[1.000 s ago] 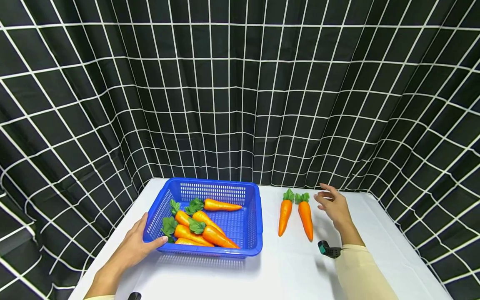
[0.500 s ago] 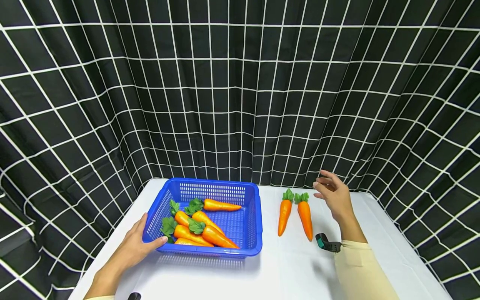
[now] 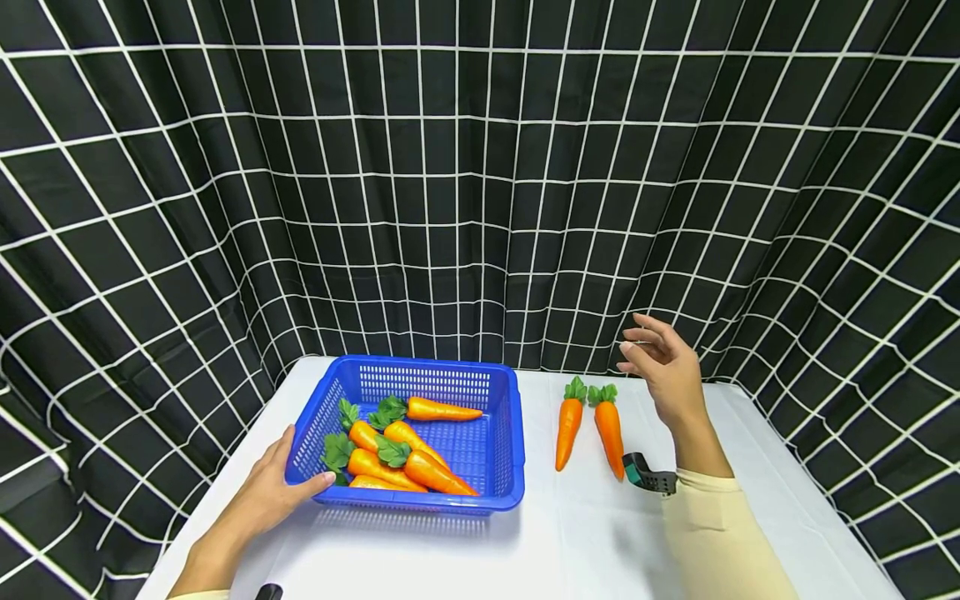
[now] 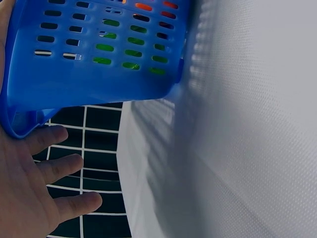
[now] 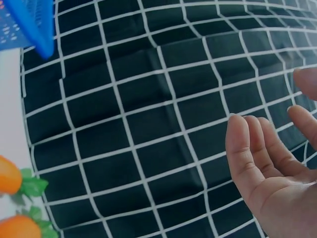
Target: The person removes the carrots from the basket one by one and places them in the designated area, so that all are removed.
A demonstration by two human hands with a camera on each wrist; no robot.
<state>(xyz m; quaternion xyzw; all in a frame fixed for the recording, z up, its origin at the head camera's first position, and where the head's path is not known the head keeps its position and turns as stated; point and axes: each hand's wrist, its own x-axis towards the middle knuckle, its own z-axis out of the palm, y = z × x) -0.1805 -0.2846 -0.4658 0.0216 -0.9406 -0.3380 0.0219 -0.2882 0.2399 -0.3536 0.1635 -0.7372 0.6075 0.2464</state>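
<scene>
In the head view, my left hand [image 3: 262, 493] rests at the near left corner of a blue plastic basket [image 3: 504, 500], its thumb across the front rim. The left wrist view shows three fingers straight and spread beside the basket wall [image 4: 89, 84]. Inside lie several orange carrots [image 3: 435, 473] with leafy green tops, most bunched at the left and one at the back. My right hand [image 3: 663, 367] is raised, holding nothing, its fingers loosely bent. To its left, a carrot [image 3: 570, 433] and a second carrot [image 3: 609, 429] lie side by side, leaves pointing away from me.
A white cloth [image 3: 420, 562] covers the table. Black curtain with a white grid [image 3: 480, 208] hangs behind it and along both sides. A black and teal strap device [image 3: 647, 475] projects from the right wrist, overlapping a carrot tip in the head view.
My right hand has risen away from the table beside the two loose carrots and drifted slightly left. The left hand, basket and carrots stay where they were.
</scene>
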